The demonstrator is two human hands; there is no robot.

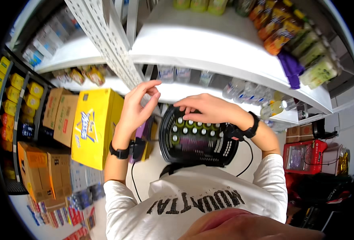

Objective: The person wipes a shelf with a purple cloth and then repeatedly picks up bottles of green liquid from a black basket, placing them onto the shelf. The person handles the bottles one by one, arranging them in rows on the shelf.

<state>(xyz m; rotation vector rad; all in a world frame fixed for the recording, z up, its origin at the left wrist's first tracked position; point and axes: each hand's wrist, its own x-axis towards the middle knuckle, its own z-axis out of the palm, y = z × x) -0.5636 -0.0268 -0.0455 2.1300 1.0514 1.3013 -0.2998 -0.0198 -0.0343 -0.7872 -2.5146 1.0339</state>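
My left hand (141, 103) is raised in front of the white shelf unit, its thumb and fingers apart and nothing between them. To the right, my right hand (201, 107) hovers over the far side of a black plastic basket (164, 147), fingers loosely bent and holding nothing I can see. Inside the basket stand several green bottles with white caps (195, 130). My right wrist and forearm hide part of its right side. Just beyond my hands is the edge of a lower white shelf (180, 93), with clear bottles (246, 91) lying along it.
A large yellow carton (90, 129) stands left of my left forearm, with brown cardboard boxes (66, 117) beside it. The upper shelf (195, 42) juts out above, carrying snack bags (280, 34) at right. Black cables (250, 159) hang from both wrist straps. A red box (304, 156) sits far right.
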